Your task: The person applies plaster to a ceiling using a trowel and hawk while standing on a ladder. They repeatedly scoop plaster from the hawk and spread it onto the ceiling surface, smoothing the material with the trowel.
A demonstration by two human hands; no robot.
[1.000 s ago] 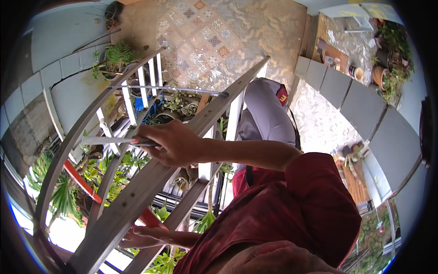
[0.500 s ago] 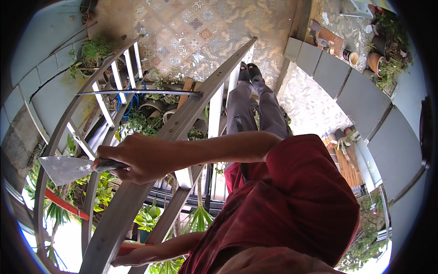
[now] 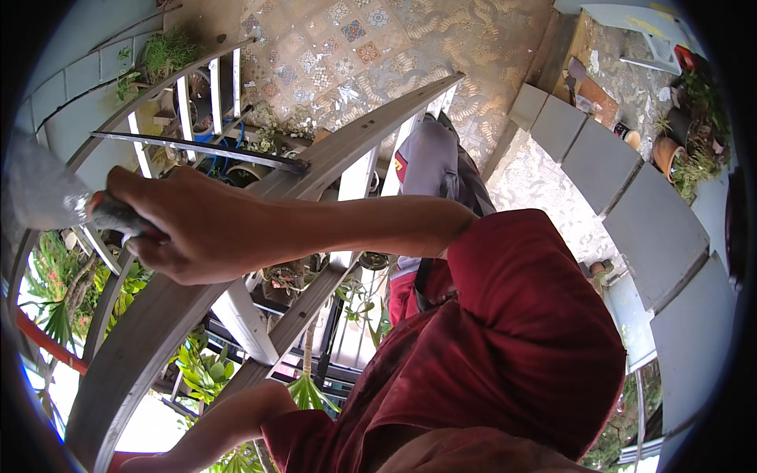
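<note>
My right hand (image 3: 189, 225) is closed around the dark handle of a putty knife (image 3: 47, 188). Its wide grey blade points left, blurred, near the picture's rim. My right forearm crosses above an aluminium stepladder (image 3: 150, 331), whose thick rail passes under the hand. At the lower edge, my left hand (image 3: 140, 464) is beside the low end of that rail. Its fingers are cut off, so their hold cannot be made out. My legs (image 3: 430, 150), in grey trousers, are by the ladder's steps, one knee bent.
A black spreader bar (image 3: 197, 148) joins the ladder's halves. Grey wall-top slabs (image 3: 611, 162) curve along the right. Potted plants (image 3: 167, 54) stand at the upper left, with a patterned tile floor (image 3: 339, 47) far below. An orange-red bar (image 3: 47, 340) crosses at the lower left.
My right hand has moved left and upward with the putty knife. My left hand has slid lower and to the left. One knee has come up, and the whole view has shifted.
</note>
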